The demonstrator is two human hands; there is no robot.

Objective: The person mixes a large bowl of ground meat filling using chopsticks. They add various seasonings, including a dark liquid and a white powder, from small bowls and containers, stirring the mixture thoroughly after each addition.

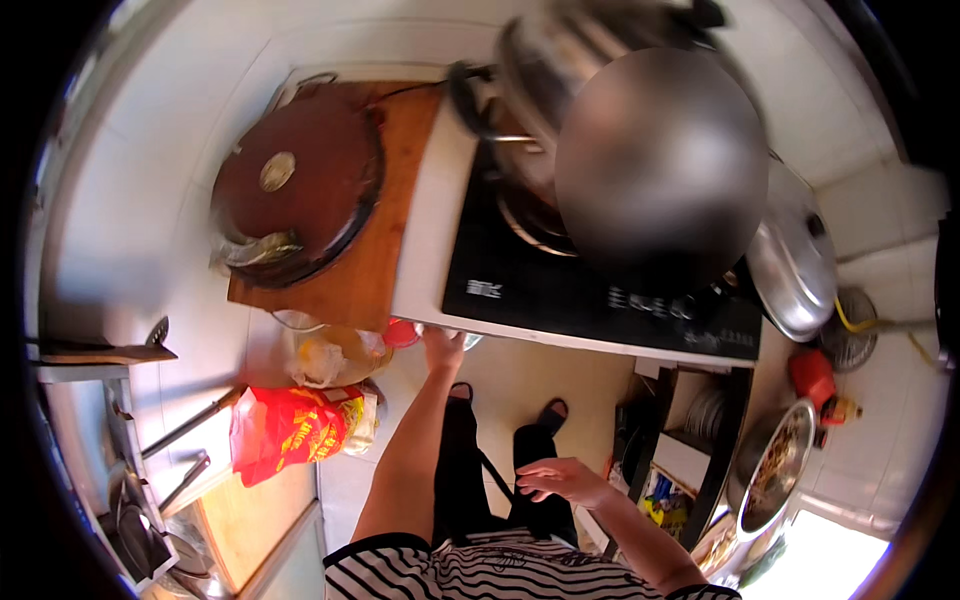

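My left hand (444, 351) reaches under the front edge of the white counter (427, 247), near a red round item (401, 334); its fingers are partly hidden, and something pale and clear shows beside them. My right hand (559, 480) hangs in front of my body above the dark trousers, fingers apart, holding nothing. On the counter in front of me is a black glass cooktop (525, 300), bearing a large steel pot (540, 97). A blurred round metallic shape (660, 165) covers much of the pot.
A brown round electric griddle (307, 180) sits on a wooden board (409, 187) at left. Below are a red plastic bag (285, 435) and a clear bag (322, 360). Right are a metal lid (795, 262), a steel bowl with food (806, 427) and shelves of plates (705, 412).
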